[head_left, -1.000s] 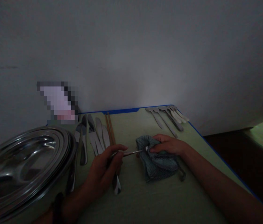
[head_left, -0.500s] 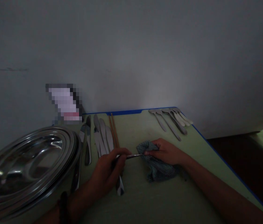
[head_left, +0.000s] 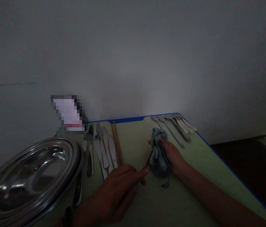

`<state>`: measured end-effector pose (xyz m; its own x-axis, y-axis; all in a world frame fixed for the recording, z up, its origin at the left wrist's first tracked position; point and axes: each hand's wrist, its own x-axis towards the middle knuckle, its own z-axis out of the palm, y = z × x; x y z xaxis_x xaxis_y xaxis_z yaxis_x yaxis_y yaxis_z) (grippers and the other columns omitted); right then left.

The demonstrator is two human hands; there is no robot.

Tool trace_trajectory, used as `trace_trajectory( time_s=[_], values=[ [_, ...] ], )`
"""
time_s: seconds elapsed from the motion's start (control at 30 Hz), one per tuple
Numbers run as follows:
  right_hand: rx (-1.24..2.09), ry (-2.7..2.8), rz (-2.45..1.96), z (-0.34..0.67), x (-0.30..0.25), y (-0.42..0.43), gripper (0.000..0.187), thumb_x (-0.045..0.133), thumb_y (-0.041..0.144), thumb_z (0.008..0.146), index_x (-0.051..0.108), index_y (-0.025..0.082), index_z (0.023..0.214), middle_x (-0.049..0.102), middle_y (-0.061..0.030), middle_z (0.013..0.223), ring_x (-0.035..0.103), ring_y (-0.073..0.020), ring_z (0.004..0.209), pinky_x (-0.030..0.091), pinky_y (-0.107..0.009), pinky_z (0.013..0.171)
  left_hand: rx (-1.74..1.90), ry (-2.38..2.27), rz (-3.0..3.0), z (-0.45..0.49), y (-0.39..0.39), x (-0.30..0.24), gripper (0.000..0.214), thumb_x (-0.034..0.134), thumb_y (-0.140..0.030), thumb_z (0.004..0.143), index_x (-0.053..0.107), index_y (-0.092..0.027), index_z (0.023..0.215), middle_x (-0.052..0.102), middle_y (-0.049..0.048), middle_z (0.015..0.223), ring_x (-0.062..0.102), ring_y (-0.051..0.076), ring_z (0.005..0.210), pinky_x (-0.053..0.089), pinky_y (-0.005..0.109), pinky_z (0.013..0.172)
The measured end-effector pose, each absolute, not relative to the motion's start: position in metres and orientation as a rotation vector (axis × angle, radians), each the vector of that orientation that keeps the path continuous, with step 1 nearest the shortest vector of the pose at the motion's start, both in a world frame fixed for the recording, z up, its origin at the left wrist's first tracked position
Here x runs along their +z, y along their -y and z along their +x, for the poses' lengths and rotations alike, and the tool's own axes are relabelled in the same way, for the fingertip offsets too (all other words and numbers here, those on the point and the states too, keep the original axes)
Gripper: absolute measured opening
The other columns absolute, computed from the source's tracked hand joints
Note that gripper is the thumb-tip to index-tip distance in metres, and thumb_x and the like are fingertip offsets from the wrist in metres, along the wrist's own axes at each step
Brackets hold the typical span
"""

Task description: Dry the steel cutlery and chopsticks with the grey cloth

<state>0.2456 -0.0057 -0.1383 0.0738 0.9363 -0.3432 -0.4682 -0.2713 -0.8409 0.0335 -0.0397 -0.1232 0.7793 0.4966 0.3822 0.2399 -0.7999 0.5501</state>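
Near the middle of the green table [head_left: 135, 138], the right hand [head_left: 174, 156] is closing its fingers round a bunched blue-grey cloth [head_left: 158, 156], so that the cloth is standing up in a loose roll against the palm. The left hand [head_left: 117, 192] is reaching in from seven o'clock of the cloth. Its thumb and forefinger are pinching together on the thin dark handle of a utensil [head_left: 147, 163], whose far end is disappearing into the folds; whether it is a spoon or a fork I cannot tell in this dim light. The cloth is looking soft, light and floppy, best gathered in the whole palm. The utensil is looking stiff, light and smooth, probably slippery metal, best pinched along the handle just clear of the cloth. Knives [head_left: 104, 148] and chopsticks [head_left: 116, 142] are lying at ten o'clock of the cloth, spoons [head_left: 172, 124] at one o'clock, and steel plates [head_left: 29, 176] are sitting well apart at nine o'clock.
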Motion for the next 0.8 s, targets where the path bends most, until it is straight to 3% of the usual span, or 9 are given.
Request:
trace_trajectory(
  time_s=[0.13, 0.23, 0.3, 0.4, 0.57, 0.7, 0.8],
  values=[
    [1.502, 0.596, -1.142, 0.243, -0.139, 0.006, 0.047, 0.071, 0.057, 0.054, 0.067, 0.013, 0.07, 0.057, 0.0028, 0.045, 0.045, -0.0072, 0.037, 0.034, -0.019, 0.035, 0.672, -0.524, 2.554, 0.037, 0.037, -0.131, 0.039, 0.044, -0.01, 0.087, 0.041, -0.022, 0.124, 0.061, 0.0047, 0.096, 0.054, 0.016, 0.087, 0.045, 0.029, 0.075],
    [1.539, 0.599, -1.087, 0.237, -0.142, 0.006, 0.045, 0.071, 0.056, 0.056, 0.065, 0.013, 0.07, 0.061, 0.0008, 0.052, 0.046, -0.0066, 0.039, 0.035, -0.018, 0.036, 0.649, -0.64, 2.53, 0.039, 0.038, -0.14, 0.022, 0.049, -0.012, 0.085, 0.048, -0.022, 0.105, 0.059, 0.0028, 0.089, 0.054, 0.016, 0.082, 0.045, 0.028, 0.071],
    [1.564, 0.567, -1.03, 0.233, -0.143, 0.008, 0.044, 0.072, 0.054, 0.056, 0.065, 0.013, 0.068, 0.062, -0.0003, 0.056, 0.049, -0.0071, 0.043, 0.039, -0.018, 0.039, 0.729, -0.787, 2.491, 0.039, 0.038, -0.147, 0.011, 0.052, -0.014, 0.083, 0.046, -0.021, 0.089, 0.055, 0.0006, 0.079, 0.051, 0.015, 0.071, 0.044, 0.026, 0.063],
    [1.63, 0.533, -0.971, 0.227, -0.144, 0.01, 0.039, 0.073, 0.05, 0.058, 0.065, 0.012, 0.065, 0.062, -0.0002, 0.055, 0.053, -0.008, 0.047, 0.042, -0.018, 0.042, 0.837, -0.88, 2.528, 0.039, 0.037, -0.155, 0.016, 0.057, -0.019, 0.08, 0.041, -0.022, 0.079, 0.05, -0.0014, 0.071, 0.048, 0.014, 0.064, 0.04, 0.024, 0.055],
    [1.67, 0.54, -0.932, 0.226, -0.145, 0.013, 0.036, 0.074, 0.046, 0.059, 0.065, 0.012, 0.067, 0.063, 0.0003, 0.056, 0.054, -0.0076, 0.047, 0.043, -0.018, 0.043, 0.903, -0.898, 2.591, 0.042, 0.036, -0.148, 0.015, 0.055, -0.019, 0.081, 0.043, -0.021, 0.075, 0.05, -0.0026, 0.066, 0.048, 0.013, 0.059, 0.038, 0.023, 0.052],
    [1.715, 0.584, -0.903, 0.228, -0.145, 0.014, 0.035, 0.072, 0.045, 0.063, 0.066, 0.011, 0.071, 0.064, -0.0005, 0.057, 0.054, -0.0071, 0.045, 0.043, -0.017, 0.043, 0.827, -0.909, 2.601, 0.045, 0.036, -0.136, 0.003, 0.05, -0.018, 0.083, 0.05, -0.021, 0.083, 0.055, -0.0006, 0.069, 0.052, 0.015, 0.063, 0.042, 0.024, 0.055],
    [1.739, 0.637, -0.841, 0.228, -0.147, 0.014, 0.031, 0.071, 0.041, 0.066, 0.067, 0.012, 0.075, 0.067, -0.0023, 0.065, 0.059, -0.0089, 0.052, 0.046, -0.019, 0.05, 0.766, -0.949, 2.551, 0.045, 0.037, -0.131, 0.013, 0.041, -0.015, 0.084, 0.053, -0.02, 0.087, 0.056, 0.0014, 0.071, 0.054, 0.015, 0.066, 0.045, 0.026, 0.059]
  ],
)
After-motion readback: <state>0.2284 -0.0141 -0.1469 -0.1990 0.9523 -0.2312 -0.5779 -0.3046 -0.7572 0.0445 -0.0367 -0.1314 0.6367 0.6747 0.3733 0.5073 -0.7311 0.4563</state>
